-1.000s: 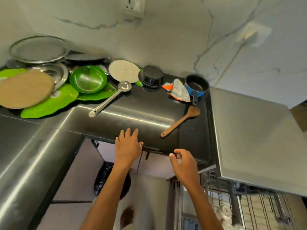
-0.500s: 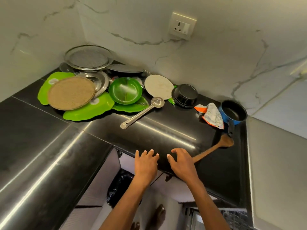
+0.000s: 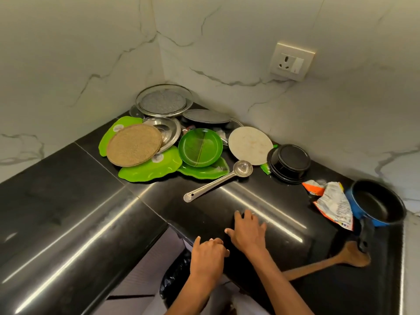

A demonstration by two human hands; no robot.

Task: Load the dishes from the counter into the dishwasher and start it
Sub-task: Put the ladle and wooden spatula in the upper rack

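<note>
CORNER KITCHEN: We face the black polished stone counter (image 3: 68,201), with the dishes for loading heaped in its far corner. A large round steel plate (image 3: 163,100) leans there, with green leaf-shaped plastic plates (image 3: 147,170) and a round green bowl (image 3: 200,147) before it. At the right sits a blue saucepan with a black handle (image 3: 377,205). A long steel ladle (image 3: 216,181) lies apart from the heap, nearest us.

The dishwasher is out of frame. Our right hand (image 3: 248,233) is low over the counter, fingers spread and empty. Our left hand (image 3: 208,258) is loosely curled at the near edge and also holds nothing.

We judge the first pick is due. The ladle's free handle end looks the easiest grip. Heaped pieces should come off the top singly, lest the slick plates slide.
</note>
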